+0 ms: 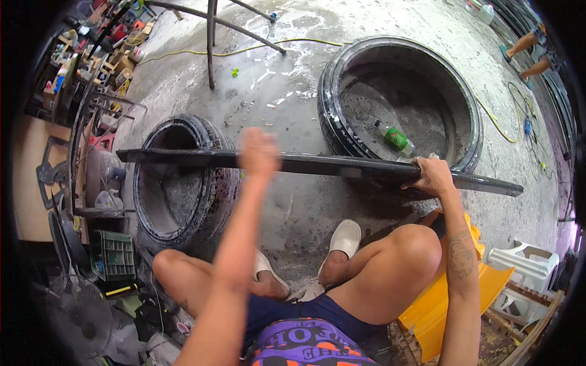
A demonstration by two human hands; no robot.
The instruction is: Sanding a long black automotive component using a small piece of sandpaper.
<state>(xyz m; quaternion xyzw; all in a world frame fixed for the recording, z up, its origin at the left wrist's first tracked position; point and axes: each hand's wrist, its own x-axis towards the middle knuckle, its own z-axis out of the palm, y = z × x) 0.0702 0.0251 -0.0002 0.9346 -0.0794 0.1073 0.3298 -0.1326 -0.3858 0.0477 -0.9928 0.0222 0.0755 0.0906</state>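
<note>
Bare knees (415,241) frame our view as we sit on a yellow stool (439,305). Our right hand (432,177) clamps the long black glossy strip (317,163) lying across two worn rubber tyres (183,183); our left hand (257,152), blurred, rests open on it. We judge we're rubbing it down; steady bracing comes next.
</note>
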